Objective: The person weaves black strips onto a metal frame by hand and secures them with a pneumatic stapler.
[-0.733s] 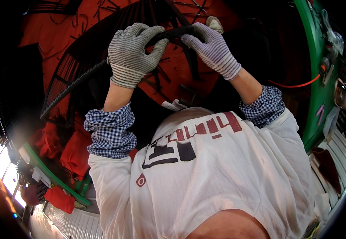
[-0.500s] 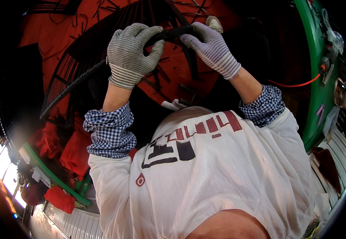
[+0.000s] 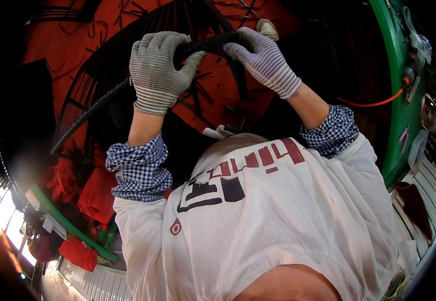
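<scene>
Both hands wear striped knit work gloves. My left hand (image 3: 158, 72) is curled round a curved black bar (image 3: 211, 44), thumb below and fingers above. On the bar's right part, my right hand (image 3: 267, 61) closes with thumb and fingertips. The bar looks like part of a dark frame (image 3: 85, 83) with thin parallel slats, which spreads to the left and away from me. A ridged edge (image 3: 91, 110) runs from my left wrist down to the lower left. What lies under my left palm is hidden.
Black strip offcuts (image 3: 198, 95) lie on the red surface (image 3: 117, 35) below. A green curved table edge (image 3: 394, 100) stands on the right, with an orange-red hose (image 3: 373, 105) beside it. Red cloth bags (image 3: 97, 193) are at the lower left. A light shoe (image 3: 267, 29) shows beyond my right hand.
My left hand has shifted slightly left and down along the bar. My right hand has moved a little left, still gripping the bar, which has shifted slightly too.
</scene>
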Motion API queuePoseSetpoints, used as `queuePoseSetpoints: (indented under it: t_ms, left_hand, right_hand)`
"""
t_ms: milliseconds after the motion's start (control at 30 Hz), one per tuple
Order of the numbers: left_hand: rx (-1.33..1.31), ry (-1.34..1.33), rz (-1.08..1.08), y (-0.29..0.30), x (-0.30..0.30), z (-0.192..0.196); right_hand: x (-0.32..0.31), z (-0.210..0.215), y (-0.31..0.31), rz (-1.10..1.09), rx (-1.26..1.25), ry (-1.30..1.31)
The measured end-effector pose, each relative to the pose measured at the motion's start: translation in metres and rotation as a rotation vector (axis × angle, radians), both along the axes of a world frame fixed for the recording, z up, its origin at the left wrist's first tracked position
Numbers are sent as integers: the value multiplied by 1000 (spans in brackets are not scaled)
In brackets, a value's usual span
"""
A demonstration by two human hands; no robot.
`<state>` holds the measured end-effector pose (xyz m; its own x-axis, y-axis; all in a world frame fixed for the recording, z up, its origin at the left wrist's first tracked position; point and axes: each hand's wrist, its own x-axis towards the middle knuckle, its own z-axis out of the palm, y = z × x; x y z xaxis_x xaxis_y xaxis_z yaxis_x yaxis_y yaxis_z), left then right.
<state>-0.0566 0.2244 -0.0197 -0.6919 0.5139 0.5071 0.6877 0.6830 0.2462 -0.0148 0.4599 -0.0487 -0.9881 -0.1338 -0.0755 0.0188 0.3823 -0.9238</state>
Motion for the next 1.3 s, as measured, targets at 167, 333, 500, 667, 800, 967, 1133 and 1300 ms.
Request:
queuePoseSetpoints:
  t_ms: [167, 333, 500, 667, 800, 967, 1133, 1300]
  left_hand:
    - [74, -1, -38, -1, -1, -6]
    - [98, -16, -55, -2, -1, -7]
    - [101, -8, -49, -2, -1, -5]
    - [65, 28, -19, -3, 0, -1]
    - [89, 0, -15, -7, 0, -1]
    - [80, -14, -60, -9, -3, -2]
    - [112, -30, -59, 0, -1, 1]
    - [-36, -72, -6, 4, 2, 6]
  right_hand:
    - [0, 2, 1, 18, 55, 0]
    - [-1, 2, 0, 5, 20, 0]
    - [0, 2, 0, 4, 47, -15]
    - [-1, 6, 0, 1, 27, -49]
    - [0, 9, -2, -6, 26, -34]
    - [0, 8, -2, -11, 35, -20]
    - [0, 6, -3, -22, 9, 2]
    - [0, 5, -2, -10, 4, -2]
